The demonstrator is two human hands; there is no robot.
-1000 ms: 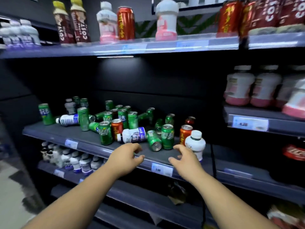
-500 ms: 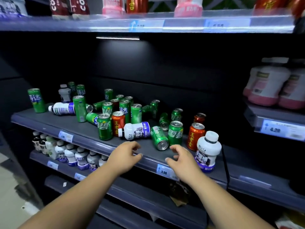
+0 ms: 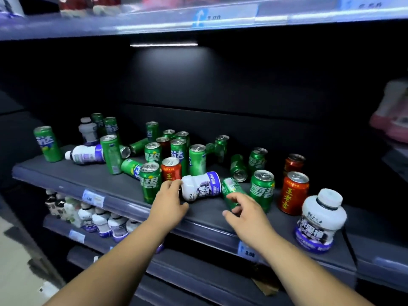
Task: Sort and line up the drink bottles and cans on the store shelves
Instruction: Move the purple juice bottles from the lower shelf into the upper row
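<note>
A dark shelf (image 3: 66,175) carries a jumble of drinks: several green cans, some standing (image 3: 261,191) and some toppled, red cans (image 3: 292,191), and white bottles with purple labels. One white bottle (image 3: 203,186) lies on its side near the front. My left hand (image 3: 170,202) curls over its cap end, thumb below. Just right of it lies a green can (image 3: 230,188). My right hand (image 3: 245,208) reaches over the can's near end with fingers spread, touching it. Another white bottle (image 3: 320,219) stands upright at the front right.
A second white bottle (image 3: 88,154) lies on the left beside a lone green can (image 3: 47,144). The shelf below holds a row of small white bottles (image 3: 101,221). Pink-and-white bottles (image 3: 395,115) sit on the right-hand unit. Price tags (image 3: 92,197) line the shelf edge.
The view has come closer to the shelf. Both hands moved from the shelf's front edge onto it, the left reaching the lying white bottle, the right the lying green can.
</note>
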